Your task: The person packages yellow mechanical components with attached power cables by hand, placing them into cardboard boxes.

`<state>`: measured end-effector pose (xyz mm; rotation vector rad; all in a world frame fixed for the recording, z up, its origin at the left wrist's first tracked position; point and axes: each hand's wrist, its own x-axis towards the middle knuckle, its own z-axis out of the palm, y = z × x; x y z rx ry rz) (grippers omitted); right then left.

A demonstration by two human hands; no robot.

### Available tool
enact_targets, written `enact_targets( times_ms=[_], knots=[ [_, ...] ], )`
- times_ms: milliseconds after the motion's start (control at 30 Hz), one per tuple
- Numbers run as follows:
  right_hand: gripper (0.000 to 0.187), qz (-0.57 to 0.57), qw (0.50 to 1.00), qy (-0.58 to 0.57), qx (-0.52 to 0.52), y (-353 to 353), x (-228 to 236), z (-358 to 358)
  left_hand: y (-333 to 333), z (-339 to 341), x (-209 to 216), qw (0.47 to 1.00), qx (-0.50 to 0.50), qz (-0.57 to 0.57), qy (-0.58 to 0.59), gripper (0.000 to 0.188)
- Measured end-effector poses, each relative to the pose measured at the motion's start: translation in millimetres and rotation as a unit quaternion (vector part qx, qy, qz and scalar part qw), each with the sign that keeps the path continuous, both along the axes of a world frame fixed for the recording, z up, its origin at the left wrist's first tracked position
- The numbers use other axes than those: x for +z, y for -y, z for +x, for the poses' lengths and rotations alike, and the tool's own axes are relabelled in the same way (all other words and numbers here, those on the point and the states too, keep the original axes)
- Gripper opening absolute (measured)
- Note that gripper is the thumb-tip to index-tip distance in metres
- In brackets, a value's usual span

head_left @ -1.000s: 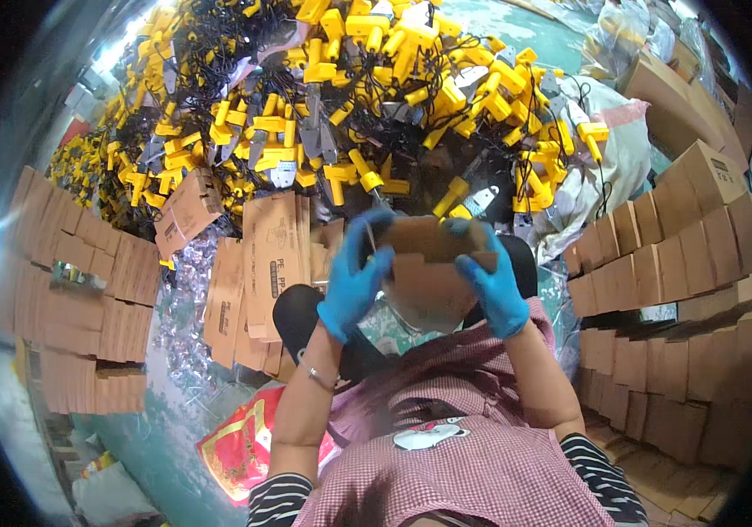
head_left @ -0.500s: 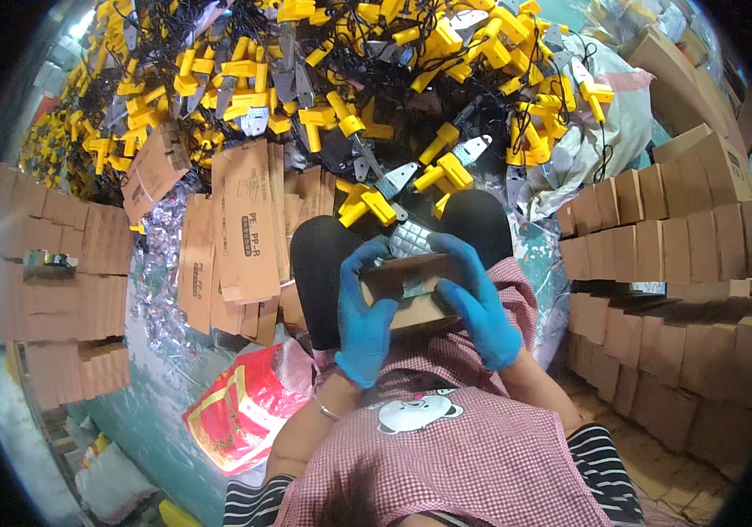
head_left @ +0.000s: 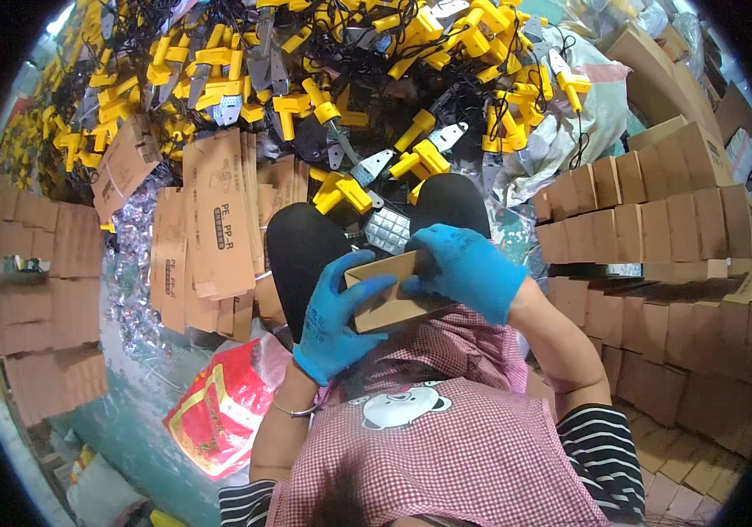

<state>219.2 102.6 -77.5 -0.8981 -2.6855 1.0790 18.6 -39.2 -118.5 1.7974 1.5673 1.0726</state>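
Observation:
A small brown cardboard box [head_left: 400, 309] is held over my lap between both gloved hands. Around its left end, my left hand [head_left: 334, 316] is closed, with the fingers at the upper edge. My right hand [head_left: 471, 270] grips the right end, its fingers bent over the top edge. The hands hide much of the opening, so I cannot tell what lies inside. Just beyond the box, a silver sheet with a grid of raised squares [head_left: 388, 230] shows between my knees. Yellow-handled tools with pointed metal plates [head_left: 343, 192] lie right past my knees.
A large heap of similar yellow tools [head_left: 218, 66] with black cords fills the far side. Flattened cartons [head_left: 218, 211] stand left of my knees, near a red and gold bag [head_left: 218, 408]. Stacked small boxes line the right [head_left: 657, 237] and left [head_left: 51, 263]. A white sack [head_left: 600, 114] lies far right.
The box has turned and tilted, and its opening is now more covered. My right hand has moved up over its right end. The whole view has shifted slightly.

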Motion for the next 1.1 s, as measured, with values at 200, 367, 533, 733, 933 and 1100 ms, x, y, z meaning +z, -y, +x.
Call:
enact_targets(
  times_ms=[200, 367, 533, 733, 933, 1100],
  knots=[
    [0.05, 0.055, 0.996, 0.053, -0.043, 11.5, 9.7, -16.6, 2.3, -11.6, -0.1, 0.999, 0.021, 0.02, 0.019, 0.086],
    [0.049, -0.271, 0.878, -0.331, -0.213, -12.6, 40.6, 39.9, 65.4, -98.4, 22.8, 0.93, 0.23, 0.086, 0.272, 0.057],
    [0.035, -0.103, 0.821, -0.32, -0.462, -73.1, -55.2, 122.3, 75.4, -194.6, 106.5, 0.675, 0.632, 0.182, 0.333, 0.059],
    [0.031, -0.238, 0.711, -0.269, -0.605, -106.8, -240.1, 166.1, 153.5, -263.7, 14.1, 0.808, 0.445, -0.079, 0.379, 0.06],
    [0.04, -0.133, 0.817, -0.034, -0.56, -146.9, -355.6, 106.3, 113.0, -217.5, 59.4, 0.769, 0.505, -0.378, 0.096, 0.067],
    [0.033, 0.12, 0.878, 0.005, -0.463, -190.0, -437.7, 96.2, 87.6, -187.0, 102.3, 0.713, 0.506, -0.484, -0.027, 0.078]
  ],
)
